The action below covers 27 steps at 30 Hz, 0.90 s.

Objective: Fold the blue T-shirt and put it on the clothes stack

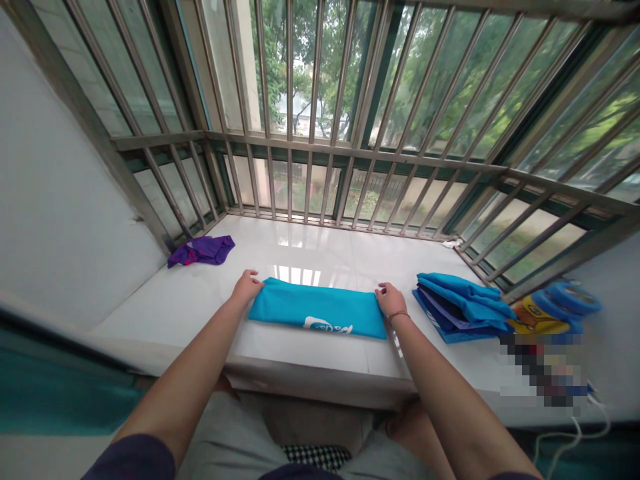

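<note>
A blue cloth [320, 307], folded into a long flat strip, lies across the white sill in front of me. White lettering shows near its front edge. My left hand [248, 288] is closed at the strip's upper left corner, its fingertips pinching the edge. At the opposite end, my right hand [391, 301] grips the upper right corner, thumb and fingers bent around it. A bracelet circles my right wrist. Right of that hand sits a stack of folded blue and dark cloths [457, 307].
A crumpled purple cloth [203, 251] lies at the left, by the wall. Yellow-and-blue containers [553, 308] stand at the far right, near a blurred-out patch and white cables [575, 433]. Metal window bars [310, 150] enclose the sill's back and sides.
</note>
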Available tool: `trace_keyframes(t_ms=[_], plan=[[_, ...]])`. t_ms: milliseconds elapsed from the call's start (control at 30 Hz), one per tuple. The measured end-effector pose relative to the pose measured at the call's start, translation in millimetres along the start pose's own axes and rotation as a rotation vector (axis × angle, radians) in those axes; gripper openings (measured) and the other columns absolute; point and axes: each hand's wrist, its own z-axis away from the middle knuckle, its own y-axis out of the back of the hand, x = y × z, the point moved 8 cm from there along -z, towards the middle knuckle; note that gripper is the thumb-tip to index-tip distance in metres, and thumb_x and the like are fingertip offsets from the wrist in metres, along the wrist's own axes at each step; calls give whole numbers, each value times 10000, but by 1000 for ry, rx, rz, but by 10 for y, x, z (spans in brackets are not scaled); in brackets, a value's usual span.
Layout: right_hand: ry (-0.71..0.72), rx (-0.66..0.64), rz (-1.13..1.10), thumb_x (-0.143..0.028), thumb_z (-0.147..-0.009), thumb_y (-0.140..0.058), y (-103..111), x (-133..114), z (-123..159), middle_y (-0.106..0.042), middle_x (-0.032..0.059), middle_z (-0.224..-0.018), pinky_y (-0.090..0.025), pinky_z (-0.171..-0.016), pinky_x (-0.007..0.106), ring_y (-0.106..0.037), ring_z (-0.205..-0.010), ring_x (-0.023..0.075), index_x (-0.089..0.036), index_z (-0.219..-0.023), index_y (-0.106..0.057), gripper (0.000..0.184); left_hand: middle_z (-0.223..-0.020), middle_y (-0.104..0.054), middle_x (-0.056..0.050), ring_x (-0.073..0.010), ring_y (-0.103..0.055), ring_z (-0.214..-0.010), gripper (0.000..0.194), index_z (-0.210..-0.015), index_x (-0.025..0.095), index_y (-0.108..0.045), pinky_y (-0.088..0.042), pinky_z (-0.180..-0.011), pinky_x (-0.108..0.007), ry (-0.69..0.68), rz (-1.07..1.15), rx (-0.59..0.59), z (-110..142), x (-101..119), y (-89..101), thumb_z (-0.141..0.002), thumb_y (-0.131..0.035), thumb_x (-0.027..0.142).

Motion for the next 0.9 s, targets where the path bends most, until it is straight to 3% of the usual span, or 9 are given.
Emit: trace_keyframes(t_ms=[100,233,333,433,533,633,800,900], plan=[[75,-51,5,-425,-999,-641,-38,-66,47,-737,162,-1290,-498,-1038,361,-684,-1204,275,-138,-1460,-624,544,-1381,-705,-191,-316,-722,-1199,827,-1468,158,-542,-554,-944,-347,-137,2,-71,8,147,-28,-759,-841,462],[175,-175,35,-458,-807,-859,-86,-178,85,-691,167,-1412,-490,-1049,358,-639,-1293,312,-174,-1445,-652,728,-1436,-718,-106,-334,-633,-1382,889,-1416,263,-661,-470,-1139,-345,-357,-52,-254,10,462,-72,-572,-928,356],[189,-272,52,-421,-758,-881,-85,-207,58,-788,109,-1165,-521,-912,319,-716,-1069,278,-196,-1266,-748,571,-1337,-770,-123,-392,-661,-1314,769,-1224,266,-770,-484,-1112,-405,-392,-156,-342,-59,626,-85,-479,-946,338],[212,-336,60,-390,-746,-871,-53,-254,51,-798,51,-939,-505,-796,285,-715,-885,237,-218,-991,-790,310,-1101,-819,-123,-395,-719,-1129,494,-914,255,-805,-520,-997,-417,-380,-258,-396,-110,725,-100,-444,-940,316],[239,-344,62,-336,-754,-845,8,-306,94,-798,47,-912,-487,-774,283,-704,-861,233,-216,-866,-776,178,-891,-794,-97,-363,-720,-1005,298,-686,248,-733,-516,-919,-391,-381,-310,-405,-71,773,-90,-456,-918,290],[257,-313,52,-304,-781,-811,94,-341,161,-804,60,-951,-481,-778,290,-700,-871,238,-210,-878,-772,141,-798,-748,-70,-331,-706,-924,266,-607,244,-667,-508,-864,-366,-391,-308,-381,24,790,-31,-488,-898,305],[297,-191,9,-302,-870,-717,397,-398,257,-787,61,-942,-503,-831,315,-701,-892,250,-216,-955,-763,129,-772,-706,-9,-261,-671,-846,223,-730,246,-677,-502,-802,-321,-417,-239,-294,177,875,269,-654,-817,402],[325,-59,-33,-334,-964,-620,690,-397,363,-774,89,-1110,-510,-972,357,-694,-1051,273,-226,-1127,-749,234,-893,-732,-16,-254,-672,-915,191,-906,254,-698,-506,-857,-330,-465,-175,-187,334,959,546,-812,-707,419]])
